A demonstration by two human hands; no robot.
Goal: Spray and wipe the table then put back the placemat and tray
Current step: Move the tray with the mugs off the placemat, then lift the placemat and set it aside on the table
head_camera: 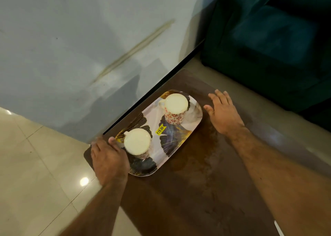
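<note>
Placemat (pixel 188 191) covers glossy table (pixel 268 128) — tiled floor (pixel 35 164) beside.

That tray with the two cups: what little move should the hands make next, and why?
Probably close the right hand on the tray end; it hovers open beside it, while the left hand already rests on the other end. Both cups need a level two-handed lift.

- Placemat (pixel 206 164) — dark brown, mottled.
- Tray (pixel 179 137) — pale, with black-and-gold fan leaves and a yellow price sticker (pixel 160 129).
- Far cup (pixel 175 108): cream with small red flowers.
- Sofa (pixel 277 38): deep teal.
- Floor (pixel 35 164): cream tiles.
</note>
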